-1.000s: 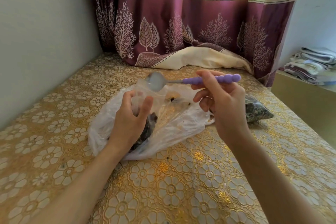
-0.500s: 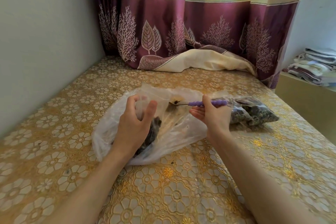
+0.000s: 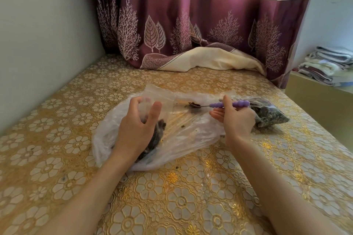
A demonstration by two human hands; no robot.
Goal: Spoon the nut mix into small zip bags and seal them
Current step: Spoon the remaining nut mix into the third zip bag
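- Two hands work over a large clear bag [image 3: 183, 135] that lies crumpled on the gold flowered cloth [image 3: 172, 196], with a grey wall at far left and a purple curtain [image 3: 191, 25] behind.
- Left hand [image 3: 137, 128]: fingers and thumb curl round a small zip bag [image 3: 152, 101], gripping its mouth so that it stands above the big bag; dark nut mix [image 3: 156, 135] shows just below the palm. Whether the mouth is fully spread is hard to tell through the plastic.
- Advice for this hand: hold the zip bag upright with its mouth wide and steady, so that the spoon has a clear target.
- Middle: the spoon [image 3: 219, 104] lies nearly level, its bowl loaded with a few dark pieces, inside or just over the big bag, right of the zip bag and apart from it.
- Right hand [image 3: 236, 120]: thumb and forefinger pinch the purple beaded handle; the other fingers lie loosely straight beneath.
- Judgement: the step in hand is carrying a scoop to the zip bag. Keep the bowl level, travel low over the big bag so that spills fall back in, and tip only once the bowl is past the rim.
- Far right: one filled bag [image 3: 271, 114] of mix rests on the cloth behind the right hand; its seal cannot be judged. Folded towels [image 3: 328, 65] sit on a shelf beyond.
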